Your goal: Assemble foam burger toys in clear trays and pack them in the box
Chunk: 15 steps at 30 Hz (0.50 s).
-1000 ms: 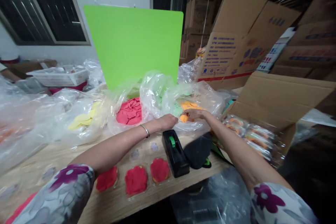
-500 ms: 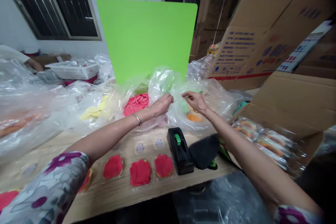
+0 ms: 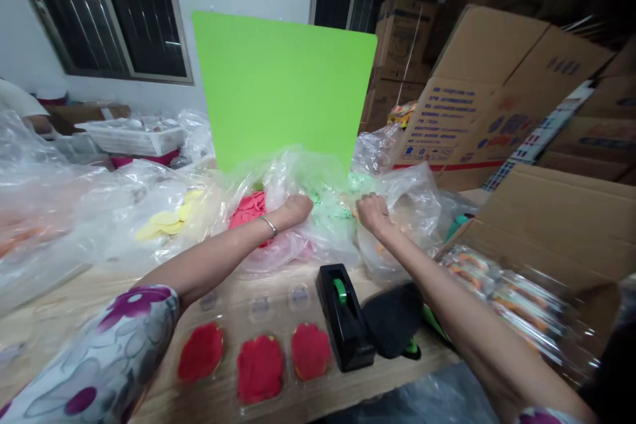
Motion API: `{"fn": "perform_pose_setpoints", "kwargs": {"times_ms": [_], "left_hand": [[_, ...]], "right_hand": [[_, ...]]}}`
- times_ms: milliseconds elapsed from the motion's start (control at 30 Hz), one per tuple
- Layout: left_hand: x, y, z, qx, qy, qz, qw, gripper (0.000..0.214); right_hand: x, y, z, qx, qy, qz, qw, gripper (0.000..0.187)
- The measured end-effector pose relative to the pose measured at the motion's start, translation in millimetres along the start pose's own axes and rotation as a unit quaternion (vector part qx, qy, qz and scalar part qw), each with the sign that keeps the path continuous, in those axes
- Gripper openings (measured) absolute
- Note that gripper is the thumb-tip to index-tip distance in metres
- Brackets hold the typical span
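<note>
My left hand point(image 3: 297, 209) is closed on the left edge of a clear plastic bag point(image 3: 342, 248) of light green pieces point(image 3: 330, 207). Across from it, my right hand point(image 3: 372, 211) makes a fist on the bag's right side. The film spreads between the two hands, and the fingertips are partly hidden. Just left of the bag lie red pieces point(image 3: 247, 209) in another clear bag, partly behind my left wrist. Closer to me, clear plastic trays hold red flower-shaped pieces point(image 3: 259, 369), with a black tape dispenser point(image 3: 344, 318) beside them.
Yellow pieces point(image 3: 166, 222) lie in a bag at the left. A green board point(image 3: 288, 93) stands behind the bags. On the right, an open cardboard box point(image 3: 561, 212) contains wrapped packs point(image 3: 527, 305). A dark flat item point(image 3: 392, 321) lies beside the dispenser. Part of another person point(image 3: 20, 103) shows far left.
Both hands have moved slightly down and apart, and their fingers have closed on the bag. More of the green pieces now shows between them. The camera view has tilted up slightly.
</note>
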State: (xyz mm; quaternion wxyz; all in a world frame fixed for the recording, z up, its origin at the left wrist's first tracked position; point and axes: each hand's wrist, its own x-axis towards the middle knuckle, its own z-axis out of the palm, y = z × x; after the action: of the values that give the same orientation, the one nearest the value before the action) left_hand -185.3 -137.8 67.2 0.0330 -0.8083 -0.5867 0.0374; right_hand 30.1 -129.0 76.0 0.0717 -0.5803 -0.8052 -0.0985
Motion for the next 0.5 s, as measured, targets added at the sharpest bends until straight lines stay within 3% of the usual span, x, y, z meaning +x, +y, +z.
{"fn": "perform_pose_setpoints", "kwargs": {"times_ms": [133,233,400,500], "left_hand": [[25,25,1.2,-0.012,-0.024,0.046,0.999,0.032],[25,25,10.9,-0.012,-0.057,0.051,0.997,0.033],[17,8,19.6,-0.002,-0.096,0.026,0.995,0.033],[31,15,14.9,-0.001,-0.091,0.004,0.996,0.034]], "right_hand": [[10,-45,5,0.030,-0.025,-0.011,0.999,0.043],[15,-61,14,0.048,-0.064,-0.008,0.997,0.040],[3,-33,6,0.030,-0.012,0.073,0.997,0.027],[-7,-11,-8,0.011,0.030,0.123,0.992,0.028]]}}
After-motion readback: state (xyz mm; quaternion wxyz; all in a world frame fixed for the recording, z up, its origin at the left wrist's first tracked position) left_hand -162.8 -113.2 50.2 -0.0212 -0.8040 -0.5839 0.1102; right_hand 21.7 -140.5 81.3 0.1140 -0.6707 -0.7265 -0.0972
